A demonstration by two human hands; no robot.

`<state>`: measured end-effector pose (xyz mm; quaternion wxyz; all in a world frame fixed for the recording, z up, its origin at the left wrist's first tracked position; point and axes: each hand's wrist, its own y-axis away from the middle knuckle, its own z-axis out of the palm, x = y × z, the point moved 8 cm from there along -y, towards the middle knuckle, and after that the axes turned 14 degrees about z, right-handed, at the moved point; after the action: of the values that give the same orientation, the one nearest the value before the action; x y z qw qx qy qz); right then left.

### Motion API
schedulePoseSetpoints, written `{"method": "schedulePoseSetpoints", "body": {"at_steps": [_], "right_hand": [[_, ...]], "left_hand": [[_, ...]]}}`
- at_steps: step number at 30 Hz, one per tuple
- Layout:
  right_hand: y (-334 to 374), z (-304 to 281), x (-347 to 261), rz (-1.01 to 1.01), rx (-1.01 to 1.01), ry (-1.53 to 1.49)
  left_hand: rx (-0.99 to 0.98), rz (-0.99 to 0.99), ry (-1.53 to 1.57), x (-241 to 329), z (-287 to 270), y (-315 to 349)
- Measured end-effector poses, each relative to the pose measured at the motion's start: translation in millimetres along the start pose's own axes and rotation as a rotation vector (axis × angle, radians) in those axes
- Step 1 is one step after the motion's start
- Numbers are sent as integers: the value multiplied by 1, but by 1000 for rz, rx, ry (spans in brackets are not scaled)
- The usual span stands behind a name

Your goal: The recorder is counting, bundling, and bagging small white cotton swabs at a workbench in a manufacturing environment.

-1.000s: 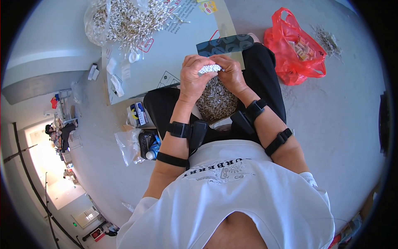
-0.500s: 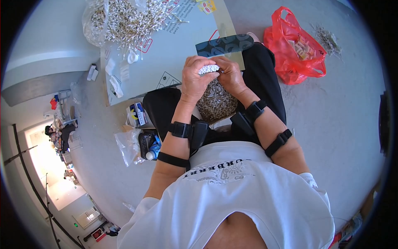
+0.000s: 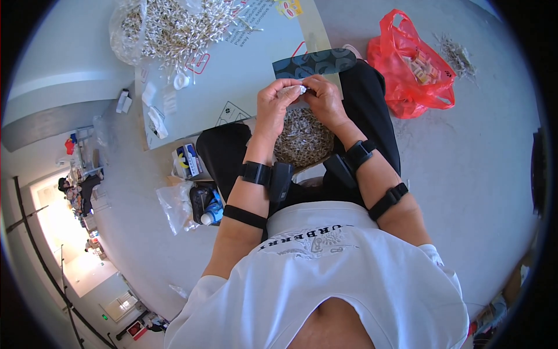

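Observation:
A bundle of cotton swabs (image 3: 297,90) with white tips is held up between both hands, over my lap. My left hand (image 3: 272,104) wraps its left side, with the thumb along the near edge. The fingers of my right hand (image 3: 324,102) are closed at the bundle's right end; most of the bundle is hidden by the fingers. Directly below the hands, between my knees, a container is filled with loose cotton swabs (image 3: 304,138).
A big heap of swabs (image 3: 174,35) spills from a clear bag on the table (image 3: 203,99), near a white roll (image 3: 181,80). A red plastic bag (image 3: 386,87) with packs stands at right. Left of my knee are a small box (image 3: 187,161) and a blue bottle (image 3: 213,210).
The bundle has turned in my hands, so its broad face of white tips no longer shows. Both hands have shifted slightly, and more of the container below is visible.

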<state>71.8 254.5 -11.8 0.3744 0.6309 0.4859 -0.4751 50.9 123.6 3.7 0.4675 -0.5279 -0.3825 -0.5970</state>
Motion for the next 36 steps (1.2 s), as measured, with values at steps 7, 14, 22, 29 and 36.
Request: {"method": "schedulePoseSetpoints", "body": {"at_steps": [7, 14, 22, 29, 36], "right_hand": [[-4, 4, 6, -1, -18, 0], [-4, 3, 7, 65, -68, -42], [-4, 1, 4, 79, -76, -23], [-5, 4, 8, 103, -82, -18], [-6, 4, 7, 86, -113, -6]], "left_hand": [[48, -74, 90, -9, -2, -5], [12, -117, 178, -12, -6, -6], [33, -119, 274, -17, -8, -6], [20, -67, 234, -16, -7, -4], [52, -86, 268, -9, -13, -2]]}}
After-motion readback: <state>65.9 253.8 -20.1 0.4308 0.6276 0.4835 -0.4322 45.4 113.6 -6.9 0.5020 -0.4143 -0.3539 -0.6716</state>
